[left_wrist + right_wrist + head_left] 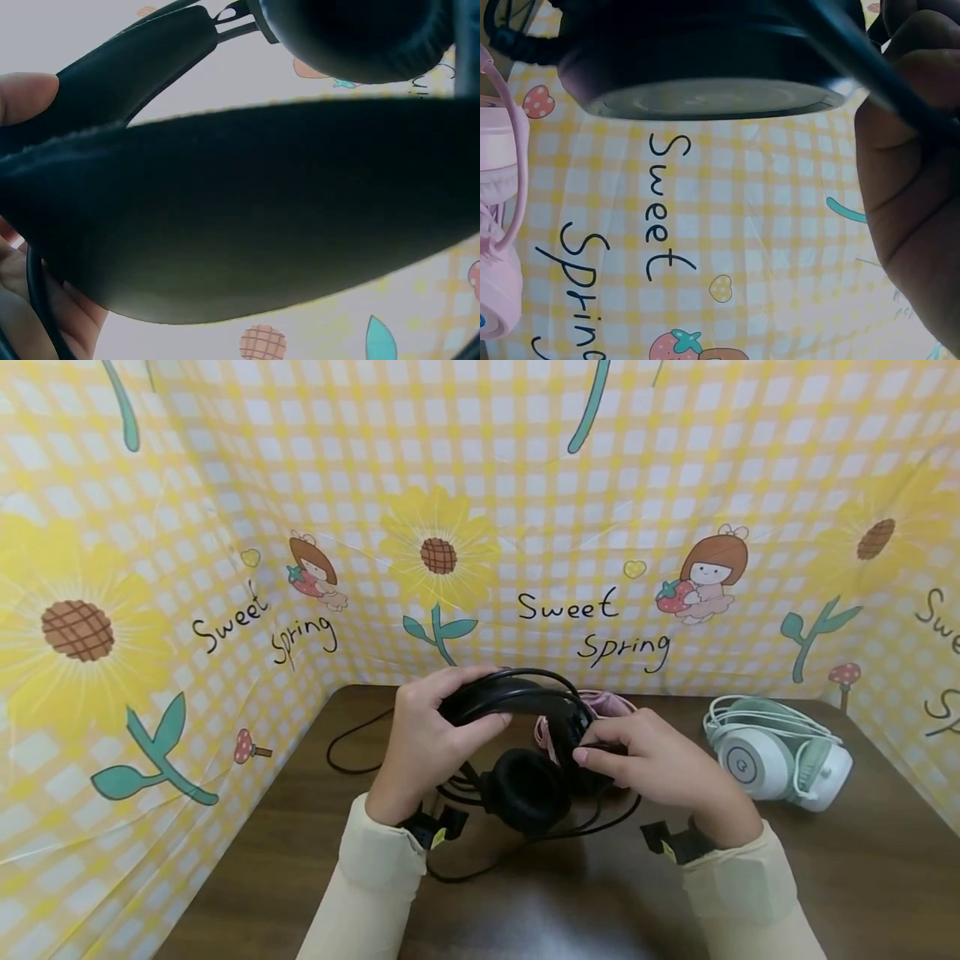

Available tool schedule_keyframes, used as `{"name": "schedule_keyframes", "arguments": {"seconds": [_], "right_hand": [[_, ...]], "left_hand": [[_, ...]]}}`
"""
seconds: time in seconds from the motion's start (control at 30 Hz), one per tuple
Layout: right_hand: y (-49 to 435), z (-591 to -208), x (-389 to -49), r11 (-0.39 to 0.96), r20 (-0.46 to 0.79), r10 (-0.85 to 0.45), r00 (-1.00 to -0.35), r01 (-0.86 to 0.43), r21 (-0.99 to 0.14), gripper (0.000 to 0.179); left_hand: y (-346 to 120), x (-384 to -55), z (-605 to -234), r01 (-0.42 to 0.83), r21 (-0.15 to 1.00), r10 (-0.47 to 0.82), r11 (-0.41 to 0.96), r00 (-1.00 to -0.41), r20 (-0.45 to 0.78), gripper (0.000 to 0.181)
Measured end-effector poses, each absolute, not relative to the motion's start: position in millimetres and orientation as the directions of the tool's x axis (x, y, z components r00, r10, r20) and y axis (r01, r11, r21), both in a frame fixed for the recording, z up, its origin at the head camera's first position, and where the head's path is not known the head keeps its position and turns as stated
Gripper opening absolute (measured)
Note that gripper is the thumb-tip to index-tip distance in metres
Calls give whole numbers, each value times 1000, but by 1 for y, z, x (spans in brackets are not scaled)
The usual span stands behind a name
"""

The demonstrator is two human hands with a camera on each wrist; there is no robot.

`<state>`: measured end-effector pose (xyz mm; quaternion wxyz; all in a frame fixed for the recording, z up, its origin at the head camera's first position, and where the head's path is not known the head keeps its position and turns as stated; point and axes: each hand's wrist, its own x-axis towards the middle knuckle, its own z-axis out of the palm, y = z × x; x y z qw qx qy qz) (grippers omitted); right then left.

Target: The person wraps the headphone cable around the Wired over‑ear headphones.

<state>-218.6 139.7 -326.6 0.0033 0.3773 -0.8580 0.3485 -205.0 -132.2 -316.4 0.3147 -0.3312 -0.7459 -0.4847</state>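
Note:
A pair of black headphones (528, 702) is held up over the dark brown table by both hands. My left hand (427, 739) grips the headband at its left side, the thumb lying along it. With thumb and fingers, my right hand (648, 760) pinches the headset's right side, near the ear cup there. The left ear cup (525, 789) hangs with its padded opening toward me. In the left wrist view the padded headband (142, 71) runs past my thumb. A dark strip (847, 52) crosses the right wrist view between the ear cup (697, 45) and my right hand.
A black cable (333, 760) loops over the table (285, 860). Pink headphones (609, 702) lie behind the black pair, partly hidden. At the right are white and mint-green headphones (753, 764) with a wrapped cable. A yellow checked cloth (517, 518) walls the back and sides.

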Motion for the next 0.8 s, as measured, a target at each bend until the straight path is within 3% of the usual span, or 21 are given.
{"name": "schedule_keyframes", "arguments": {"seconds": [0.37, 0.6, 0.8], "right_hand": [[146, -325, -215, 442, 332, -583, -741, -632, -636, 5], [144, -326, -213, 393, 448, -497, -743, -653, -647, 17], [136, -329, -215, 372, 600, -423, -679, -734, -568, 26]], "left_hand": [[-133, -209, -319, 742, 621, 191, 252, -667, 720, 36], [-134, -208, -315, 723, 646, 253, 243, -690, 678, 37], [-131, -208, -316, 686, 684, 240, 248, -727, 643, 35]]}}
